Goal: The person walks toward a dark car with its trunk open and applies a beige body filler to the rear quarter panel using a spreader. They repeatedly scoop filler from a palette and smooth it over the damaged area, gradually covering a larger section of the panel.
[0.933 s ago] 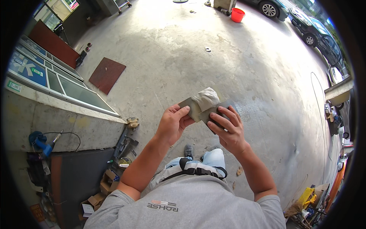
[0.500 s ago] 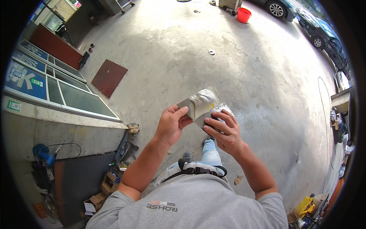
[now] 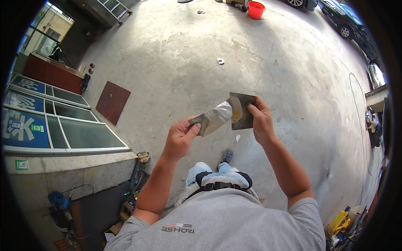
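My left hand [image 3: 181, 136] pinches one end of a flat metal putty scraper [image 3: 200, 124], thumb on top. A thick mass of whitish-grey putty [image 3: 220, 115] lies over the rest of that blade. Another thin metal putty scraper [image 3: 244, 119] is gripped at its right edge by my right hand [image 3: 263, 121], with the thumb on its face. Putty with a yellow streak [image 3: 237, 113] coats the left part of this second blade. The two blades meet or nearly meet at the putty; whether they touch I cannot tell.
Concrete floor [image 3: 176, 62] stretches ahead, with a brown mat [image 3: 113, 102] at the left and a red bucket [image 3: 256, 10] far off. Parked cars [image 3: 345, 29] stand at the far right. A glazed frame [image 3: 83, 119] rests on a low wall to the left. Tools and boxes lie lower left.
My right hand has swung up and to the right, turning its scraper more upright. The left hand has moved slightly left and down. My view has shifted a little, and more of the putty shows.
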A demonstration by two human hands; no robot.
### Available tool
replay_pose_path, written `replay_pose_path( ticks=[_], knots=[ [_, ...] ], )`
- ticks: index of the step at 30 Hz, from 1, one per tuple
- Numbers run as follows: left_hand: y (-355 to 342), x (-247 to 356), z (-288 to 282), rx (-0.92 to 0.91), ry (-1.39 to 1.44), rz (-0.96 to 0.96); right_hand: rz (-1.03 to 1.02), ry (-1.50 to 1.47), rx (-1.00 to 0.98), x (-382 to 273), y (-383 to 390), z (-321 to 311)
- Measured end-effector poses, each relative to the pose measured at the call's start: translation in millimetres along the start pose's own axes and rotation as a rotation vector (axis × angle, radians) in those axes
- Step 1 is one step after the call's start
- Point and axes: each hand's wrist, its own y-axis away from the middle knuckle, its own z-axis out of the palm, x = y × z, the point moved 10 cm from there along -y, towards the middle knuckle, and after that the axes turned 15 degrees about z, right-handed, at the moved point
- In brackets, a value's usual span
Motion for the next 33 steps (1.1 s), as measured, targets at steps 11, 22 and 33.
replay_pose_path(
  ticks=[11,22,33],
  knots=[
    [-103,-54,-1,-0.034,0.015,-0.040,0.148,-0.288,-0.065,21,-104,41],
    [-257,-25,-175,-0.157,-0.590,0.048,0.082,-0.105,-0.311,-86,-319,181],
    [-363,-41,-315,0.237,-0.217,-0.004,-0.101,0.963,-0.688,-110,-435,287]
  ],
)
